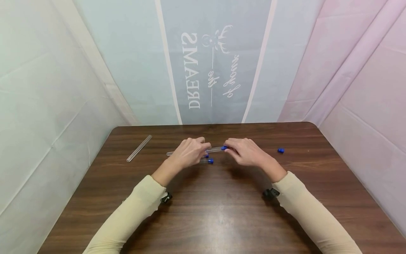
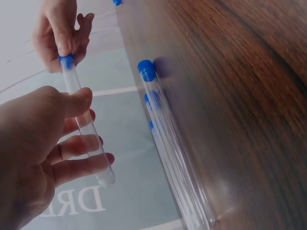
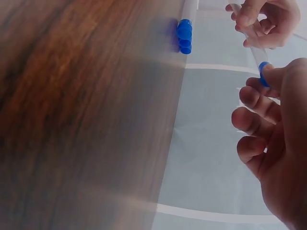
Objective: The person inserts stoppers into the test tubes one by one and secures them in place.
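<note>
My left hand (image 1: 190, 151) holds a clear test tube (image 2: 86, 129) between thumb and fingers, its rounded end pointing away from my right hand. At the other end, my right hand (image 1: 245, 151) pinches the blue cap (image 3: 264, 74), which sits on the tube's mouth. The right hand's other fingers are curled loosely beside it in the right wrist view. Close below the left hand, several capped test tubes (image 2: 177, 158) lie side by side on the table, their blue caps (image 3: 184, 33) lined up. In the head view the left hand partly hides these tubes.
An uncapped test tube (image 1: 139, 148) lies slanted at the left of the brown wooden table (image 1: 219, 211). A loose blue cap (image 1: 280, 150) is on the right, beyond my right hand. Printed cloth (image 1: 212, 70) hangs behind the table's far edge.
</note>
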